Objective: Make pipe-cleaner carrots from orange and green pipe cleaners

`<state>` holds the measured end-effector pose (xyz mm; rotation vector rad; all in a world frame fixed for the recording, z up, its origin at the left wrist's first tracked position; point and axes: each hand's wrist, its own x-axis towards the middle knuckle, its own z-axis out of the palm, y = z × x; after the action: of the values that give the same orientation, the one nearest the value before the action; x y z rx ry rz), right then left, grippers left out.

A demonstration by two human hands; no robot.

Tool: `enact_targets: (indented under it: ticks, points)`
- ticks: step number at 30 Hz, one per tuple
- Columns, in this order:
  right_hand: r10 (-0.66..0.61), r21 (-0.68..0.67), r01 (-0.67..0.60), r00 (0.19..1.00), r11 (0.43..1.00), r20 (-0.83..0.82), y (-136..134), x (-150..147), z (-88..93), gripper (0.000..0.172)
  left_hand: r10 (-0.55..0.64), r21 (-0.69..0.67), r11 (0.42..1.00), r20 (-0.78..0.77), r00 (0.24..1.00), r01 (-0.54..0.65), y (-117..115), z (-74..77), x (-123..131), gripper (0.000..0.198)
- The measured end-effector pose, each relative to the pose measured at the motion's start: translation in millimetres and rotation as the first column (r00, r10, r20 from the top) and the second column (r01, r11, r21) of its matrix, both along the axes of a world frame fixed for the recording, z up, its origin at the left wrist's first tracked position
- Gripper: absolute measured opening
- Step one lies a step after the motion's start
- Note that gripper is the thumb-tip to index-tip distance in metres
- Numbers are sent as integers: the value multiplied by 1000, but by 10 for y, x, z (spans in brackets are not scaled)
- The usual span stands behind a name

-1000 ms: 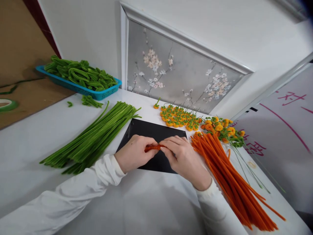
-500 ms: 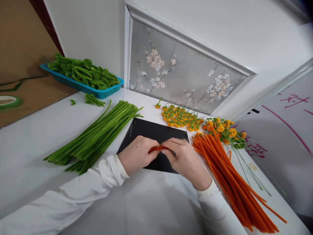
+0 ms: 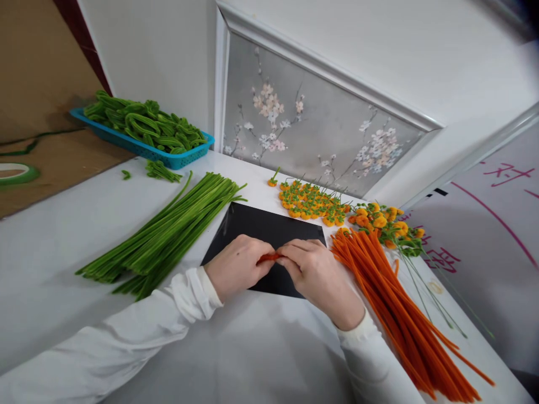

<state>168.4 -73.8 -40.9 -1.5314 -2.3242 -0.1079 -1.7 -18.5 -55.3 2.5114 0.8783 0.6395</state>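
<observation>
Both hands meet over a black mat [image 3: 261, 224] on the white table. My left hand [image 3: 237, 266] and my right hand [image 3: 314, 272] are closed, pinching a short coiled orange pipe cleaner [image 3: 269, 257] between their fingertips; only a small bit of it shows. A bundle of long orange pipe cleaners [image 3: 396, 306] lies just right of my right hand. A bundle of long green pipe cleaners [image 3: 168, 231] lies left of my left hand.
Small orange-and-green finished pieces [image 3: 311, 202] lie behind the mat, with orange flowers on wire stems [image 3: 387, 224] to their right. A blue basket [image 3: 143, 147] of bent green pieces stands at the back left. A green tape roll [image 3: 17, 174] lies on brown board.
My hands have drawn closer together, so less of the orange coil shows between the fingers. The view shifted slightly; nothing else on the table moved.
</observation>
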Motion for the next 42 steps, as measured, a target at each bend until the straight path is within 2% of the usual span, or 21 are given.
enact_targets:
  ticks: [6, 9, 15, 26, 31, 35, 39, 42]
  points:
    - [-15, 138, -12, 981, 990, 192, 5, -54, -80, 16, 31, -59, 998, 20, 999, -29, 20, 48, -2, 19]
    - [-7, 190, -41, 969, 981, 247, 20, -71, -112, 19, 72, -137, 988, 28, 997, -68, 49, 74, -9, 21]
    - [16, 207, -67, 972, 976, 236, 41, -73, -123, 18, 88, -332, 942, 98, 991, -51, 94, 42, -19, 21]
    - [17, 244, -74, 974, 967, 227, 87, -133, -173, 19, 135, -536, 844, 246, 960, 18, 104, 44, -10, 17]
    - [55, 265, -82, 993, 961, 105, 95, -14, -87, 23, 117, -565, 823, 272, 955, 60, 117, 101, -20, 14]
    - [7, 254, 12, 997, 967, -72, 80, 200, -19, 35, 114, -570, 820, 265, 957, 61, 110, 147, -41, 14]
    - [22, 157, 2, 988, 988, -156, 74, 310, -60, 26, 76, -489, 871, 215, 974, 40, 118, 129, -60, 17]
    - [9, 155, 16, 987, 988, -163, 77, 303, -92, 23, 70, -387, 922, 192, 979, 10, 120, 97, -68, 23]
